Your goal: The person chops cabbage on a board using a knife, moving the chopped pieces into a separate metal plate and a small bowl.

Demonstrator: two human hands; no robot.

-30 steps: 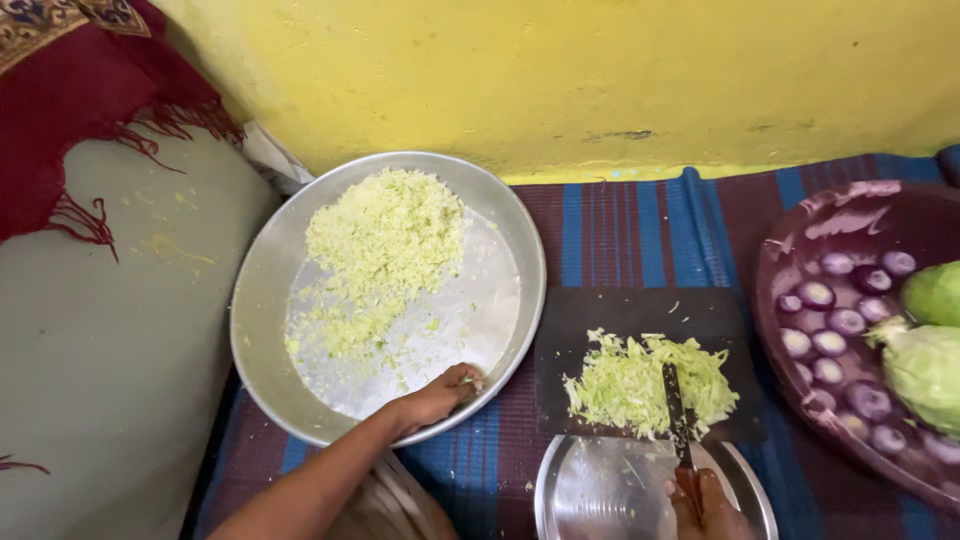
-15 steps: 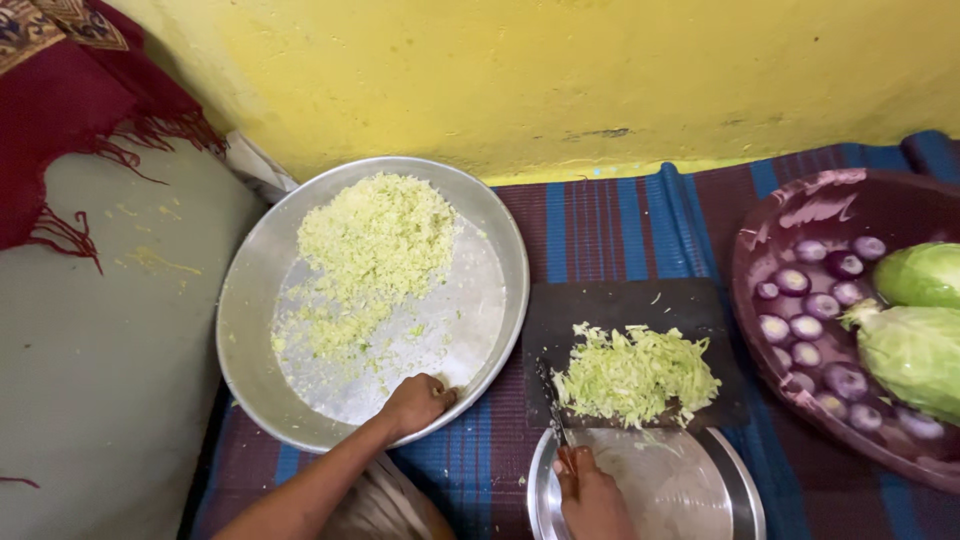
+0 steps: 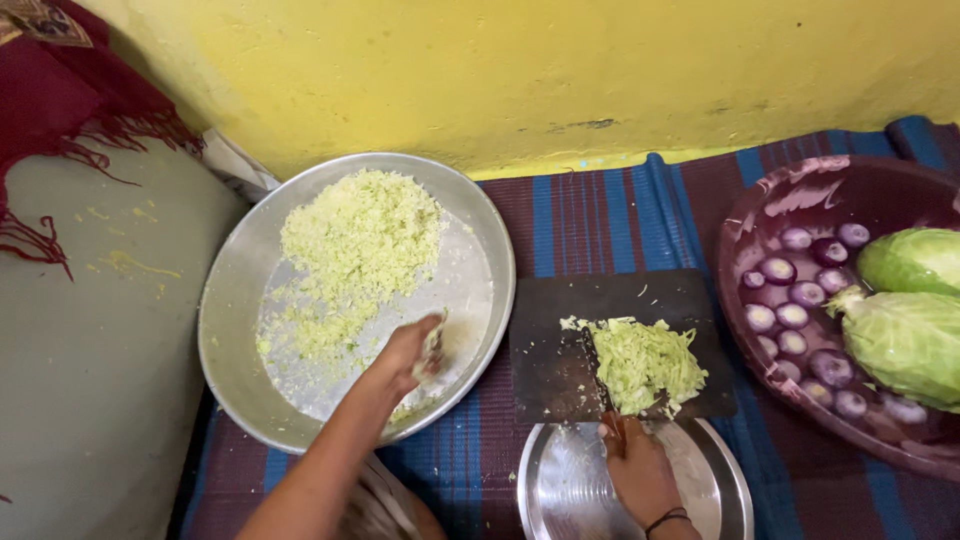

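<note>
A yellow wall (image 3: 560, 70) is filling the top of the frame, and below it a striped blue and maroon cloth (image 3: 600, 220) is covering the floor. In the left centre a large round metal tray (image 3: 240, 290) is holding a heap of shredded cabbage (image 3: 355, 245); the left hand (image 3: 410, 355) is reaching into the tray's lower right part with its fingers curled around a small clump of shreds. In the lower centre a dark cutting board (image 3: 560, 340) is carrying a pile of cut cabbage (image 3: 645, 365), and the right hand (image 3: 640, 465) is gripping a knife (image 3: 597, 370) by its handle, the blade lying against the left side of that pile. Beneath this hand a small steel plate (image 3: 720, 490) is sitting at the bottom edge. At the right, a maroon basin (image 3: 770, 200) is holding peeled purple onions (image 3: 790, 315) and cabbage pieces (image 3: 905, 335).
</note>
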